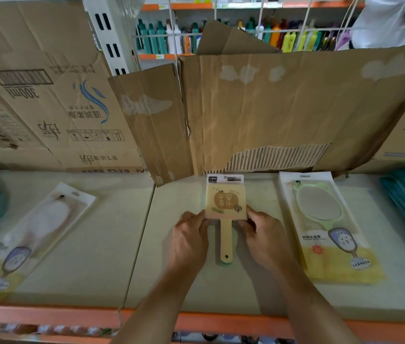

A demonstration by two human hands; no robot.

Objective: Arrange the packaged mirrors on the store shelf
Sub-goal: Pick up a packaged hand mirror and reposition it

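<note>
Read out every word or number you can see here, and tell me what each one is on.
"300ml", upside down, on the cardboard box.
"平安喜乐" on the square hand mirror.
"时尚化妆镜" on the green mirror's package.
All other print is too small or blurred to read.

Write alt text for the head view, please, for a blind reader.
The left hand and right hand grip the lower corners of a yellow handled mirror on the shelf. A green packaged mirror lies right of it, a pale packaged mirror left; cardboard stands behind.
</note>
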